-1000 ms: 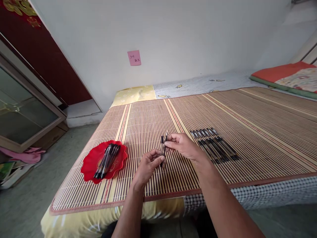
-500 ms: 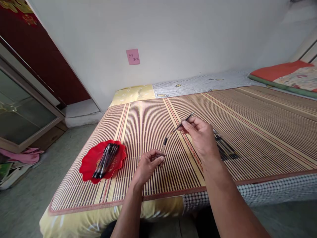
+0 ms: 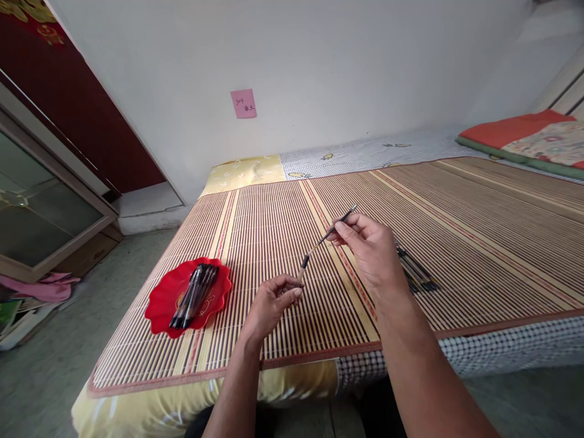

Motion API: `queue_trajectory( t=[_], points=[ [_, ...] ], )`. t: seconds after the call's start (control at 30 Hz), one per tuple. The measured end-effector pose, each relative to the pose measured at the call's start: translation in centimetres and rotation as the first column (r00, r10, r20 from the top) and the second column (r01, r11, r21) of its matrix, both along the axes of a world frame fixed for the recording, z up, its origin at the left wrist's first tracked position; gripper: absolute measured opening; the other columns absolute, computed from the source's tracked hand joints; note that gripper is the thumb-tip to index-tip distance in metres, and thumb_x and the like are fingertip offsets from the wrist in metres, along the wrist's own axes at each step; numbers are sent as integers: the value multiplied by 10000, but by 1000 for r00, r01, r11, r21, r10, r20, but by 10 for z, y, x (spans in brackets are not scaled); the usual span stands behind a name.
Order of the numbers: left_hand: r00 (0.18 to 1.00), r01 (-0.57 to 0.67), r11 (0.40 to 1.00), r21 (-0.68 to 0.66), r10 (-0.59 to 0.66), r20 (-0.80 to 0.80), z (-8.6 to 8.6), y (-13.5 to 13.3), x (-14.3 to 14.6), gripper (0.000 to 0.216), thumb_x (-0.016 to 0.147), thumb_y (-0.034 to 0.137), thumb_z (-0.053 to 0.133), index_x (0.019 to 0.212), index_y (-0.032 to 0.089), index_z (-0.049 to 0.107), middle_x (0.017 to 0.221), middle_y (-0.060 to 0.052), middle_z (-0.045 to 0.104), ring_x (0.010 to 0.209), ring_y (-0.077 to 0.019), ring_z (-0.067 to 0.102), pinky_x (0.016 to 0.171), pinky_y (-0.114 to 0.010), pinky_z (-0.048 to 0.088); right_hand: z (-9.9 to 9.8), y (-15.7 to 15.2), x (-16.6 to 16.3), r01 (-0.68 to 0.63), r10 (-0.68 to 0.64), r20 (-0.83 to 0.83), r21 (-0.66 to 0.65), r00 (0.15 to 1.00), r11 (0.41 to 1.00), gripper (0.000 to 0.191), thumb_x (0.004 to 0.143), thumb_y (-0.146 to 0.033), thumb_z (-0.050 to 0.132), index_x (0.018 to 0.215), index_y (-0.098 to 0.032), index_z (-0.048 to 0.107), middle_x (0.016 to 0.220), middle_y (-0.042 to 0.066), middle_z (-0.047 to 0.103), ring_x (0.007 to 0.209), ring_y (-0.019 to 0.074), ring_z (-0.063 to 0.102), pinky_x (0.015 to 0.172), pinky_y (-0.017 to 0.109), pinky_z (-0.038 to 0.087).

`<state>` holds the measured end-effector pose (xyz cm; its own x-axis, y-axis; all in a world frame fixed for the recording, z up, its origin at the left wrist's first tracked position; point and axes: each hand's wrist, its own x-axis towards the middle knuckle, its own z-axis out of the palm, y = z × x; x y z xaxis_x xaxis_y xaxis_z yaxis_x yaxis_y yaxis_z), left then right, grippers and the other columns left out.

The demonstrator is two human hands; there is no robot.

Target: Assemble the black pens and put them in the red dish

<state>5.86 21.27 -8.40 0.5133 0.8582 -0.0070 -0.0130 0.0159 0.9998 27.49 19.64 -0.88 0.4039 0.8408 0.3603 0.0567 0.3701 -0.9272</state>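
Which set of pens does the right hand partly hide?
The pens on the mat, behind the right hand; those in the red plate lie clear of it.

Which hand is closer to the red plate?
The left one. The left hand is to the right of the red plate; the right hand is farther over to the right.

Bedroom in home: slatted mat [image 3: 269, 225] over patterned bedsheet [image 3: 246, 174], folded orange-and-floral bedding [image 3: 515, 132] at far right.

The left hand [image 3: 275, 299] holds a pen barrel [image 3: 303, 266], the right hand [image 3: 367, 246] a slanted refill [image 3: 325, 237].
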Motion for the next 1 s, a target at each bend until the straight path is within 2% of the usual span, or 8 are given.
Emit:
queue_trajectory(
  t=[0.4,0.63,0.73,0.87,1.0],
  points=[
    [1000,4,1000,17,-4,4,0,0,1,170,813,301,764,890,153,731,749,-7,645,697,-118,583,660,-244,483,4,-4,3,-54,52,59,19,997,998,179,856,-360,731,855,-185,695,752,25,705,692,153,694,666,280,587],
    [1000,-1,1000,15,1,-27,3,-1,-1,197,827,304,750,958,157,767,788,-31,696,728,-130,619,685,-251,499,7,-5,8,-146,142,108,34,984,989,187,867,-367,710,916,-186,705,873,45,714,773,164,696,762,328,604],
    [999,-5,999,32,6,-34,3,-1,-1,224,849,311,742,1018,170,784,841,-41,713,771,-137,633,728,-264,519,4,-5,6,-236,236,150,-18,960,972,172,869,-359,701,889,-189,699,879,52,721,828,182,697,798,346,597],
    [1000,2,1000,18,-3,26,4,-1,0,261,850,340,755,1033,156,782,830,-46,715,738,-139,641,712,-273,536,-2,-3,2,-306,331,263,-131,906,943,165,848,-352,714,822,-190,697,814,41,708,784,184,676,749,344,567],
    [997,15,1000,1,-15,81,7,-1,-1,254,863,344,757,1006,134,767,789,-52,723,695,-136,652,671,-259,527,-4,-2,3,-362,409,245,-215,879,907,195,865,-380,703,913,-195,740,914,69,752,870,207,700,817,370,562]
  ],
)
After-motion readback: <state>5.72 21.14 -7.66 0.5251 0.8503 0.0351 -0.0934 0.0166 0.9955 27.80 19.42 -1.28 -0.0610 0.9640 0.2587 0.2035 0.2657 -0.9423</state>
